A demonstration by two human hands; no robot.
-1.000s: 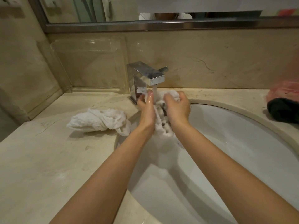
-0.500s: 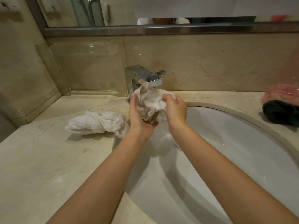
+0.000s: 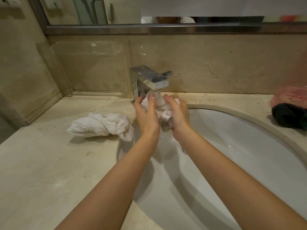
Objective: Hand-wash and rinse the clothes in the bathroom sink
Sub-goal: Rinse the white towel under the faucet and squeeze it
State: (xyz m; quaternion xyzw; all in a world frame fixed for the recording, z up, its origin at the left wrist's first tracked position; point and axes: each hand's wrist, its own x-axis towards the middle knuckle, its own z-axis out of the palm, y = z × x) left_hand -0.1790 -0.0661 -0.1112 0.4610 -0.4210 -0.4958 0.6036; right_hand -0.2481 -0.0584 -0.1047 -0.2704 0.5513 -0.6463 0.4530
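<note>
White cloth, white basin, chrome faucet, veined beige marble counter, black garment.

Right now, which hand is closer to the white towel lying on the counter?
Left. The left hand is just beside the white towel; the right hand is farther, over the sink.

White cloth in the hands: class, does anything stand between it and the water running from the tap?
Nothing visible does. The left hand and right hand hold the white cloth directly under the tap, above the sink. The water falls straight onto the cloth between the fingertips.
</note>
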